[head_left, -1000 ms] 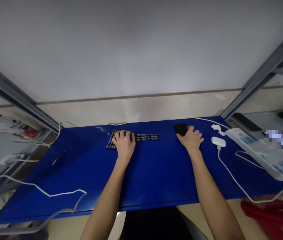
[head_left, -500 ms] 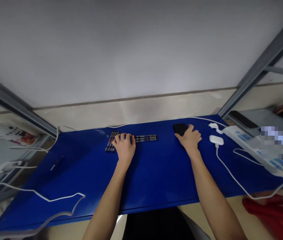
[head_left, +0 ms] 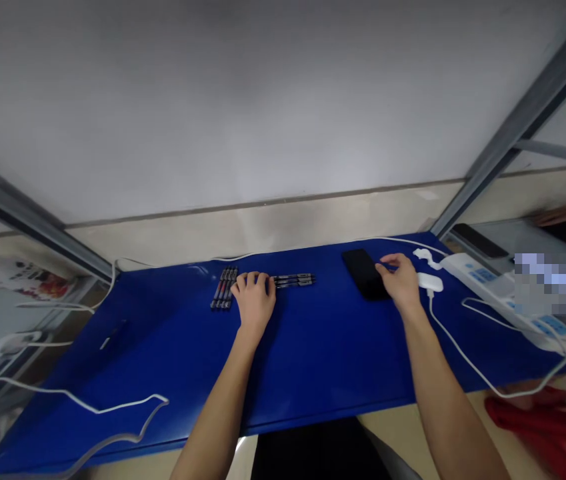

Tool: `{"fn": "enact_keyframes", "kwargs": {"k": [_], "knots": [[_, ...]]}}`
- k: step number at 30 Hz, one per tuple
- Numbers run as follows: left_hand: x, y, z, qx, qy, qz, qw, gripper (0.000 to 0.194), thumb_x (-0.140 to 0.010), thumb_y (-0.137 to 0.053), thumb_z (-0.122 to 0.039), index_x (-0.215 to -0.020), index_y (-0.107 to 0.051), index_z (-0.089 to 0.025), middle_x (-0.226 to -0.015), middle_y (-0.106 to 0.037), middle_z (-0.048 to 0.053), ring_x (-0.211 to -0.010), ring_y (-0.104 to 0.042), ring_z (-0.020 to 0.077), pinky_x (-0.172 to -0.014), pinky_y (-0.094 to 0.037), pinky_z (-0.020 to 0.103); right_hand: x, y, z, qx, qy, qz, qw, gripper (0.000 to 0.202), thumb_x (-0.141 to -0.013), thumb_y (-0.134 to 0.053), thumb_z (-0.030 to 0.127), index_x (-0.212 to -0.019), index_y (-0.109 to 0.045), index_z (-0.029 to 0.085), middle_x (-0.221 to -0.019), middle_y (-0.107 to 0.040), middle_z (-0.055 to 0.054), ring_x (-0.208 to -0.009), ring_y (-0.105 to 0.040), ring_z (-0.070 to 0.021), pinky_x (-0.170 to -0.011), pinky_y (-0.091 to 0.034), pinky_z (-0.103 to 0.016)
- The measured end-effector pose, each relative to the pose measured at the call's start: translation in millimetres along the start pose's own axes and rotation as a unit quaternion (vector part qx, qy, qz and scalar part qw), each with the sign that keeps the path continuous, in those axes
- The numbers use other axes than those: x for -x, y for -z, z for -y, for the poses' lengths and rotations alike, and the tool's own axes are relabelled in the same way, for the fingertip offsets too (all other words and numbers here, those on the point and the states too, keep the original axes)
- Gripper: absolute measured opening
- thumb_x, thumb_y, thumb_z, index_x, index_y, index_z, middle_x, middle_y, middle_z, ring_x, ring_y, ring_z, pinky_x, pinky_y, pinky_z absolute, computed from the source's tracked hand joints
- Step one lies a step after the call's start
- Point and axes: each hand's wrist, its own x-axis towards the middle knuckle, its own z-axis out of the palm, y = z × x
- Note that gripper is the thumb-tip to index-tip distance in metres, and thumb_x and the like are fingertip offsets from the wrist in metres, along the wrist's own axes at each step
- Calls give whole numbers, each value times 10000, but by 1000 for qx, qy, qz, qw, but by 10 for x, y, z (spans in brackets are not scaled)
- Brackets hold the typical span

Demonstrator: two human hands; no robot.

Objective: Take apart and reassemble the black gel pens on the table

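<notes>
My left hand (head_left: 254, 299) rests on the desk with bent fingers slightly apart. It covers the left ends of a few dark pens (head_left: 295, 281) lying sideways; what is under the fingertips is hidden. Left of it, several dark pens (head_left: 224, 288), one with a red part, lie side by side, pointing away from me. A black phone-like slab (head_left: 363, 272) lies flat on the right. At its right edge is my right hand (head_left: 400, 283), half curled, thumb and forefinger a little apart and nothing visible between them.
On the blue desk (head_left: 313, 360) are a white earbud case (head_left: 430, 282) on a cable, a long white power strip (head_left: 503, 297) and another dark pen (head_left: 113, 335). White cable (head_left: 83, 402) crosses the left side. A person's hand (head_left: 565, 215) is at the far right.
My right hand has come off the black slab and shifted right, uncovering it. My left hand has slid slightly right, away from the upright row of pens.
</notes>
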Motion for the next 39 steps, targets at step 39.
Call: {"fn": "enact_keyframes", "kwargs": {"k": [39], "knots": [[75,-81,-78,64,-83,73,992,235,-898,-598,-393,-1062,-690,-252,-1164,-619,104,-1162,-429,298,-888,-354,420,384,94,-319,-44,126,25,991,250,-713,-652,285,-556,-473,211,-1006,-660,-59,-984,-553,-256,-933,-368,-430]]}}
